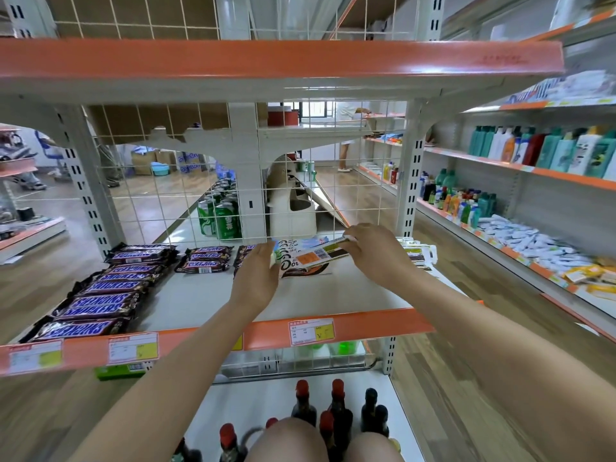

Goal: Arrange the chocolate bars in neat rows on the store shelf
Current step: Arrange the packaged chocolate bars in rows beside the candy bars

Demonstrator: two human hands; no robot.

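Bracketing the stack of white flat chocolate bars [301,258] near the white wire-grid back panel [166,181], the left hand [258,273] pressed flat against the stack's side. The right hand [373,250] pinched the top bar, likely to square the edges.

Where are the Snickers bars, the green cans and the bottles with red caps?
Snickers bars [96,288]: head view, wrapper of a bar in the left row.
Green cans [226,220]: head view, front can's side.
Red-capped bottles [337,390]: head view, one bottle's cap.
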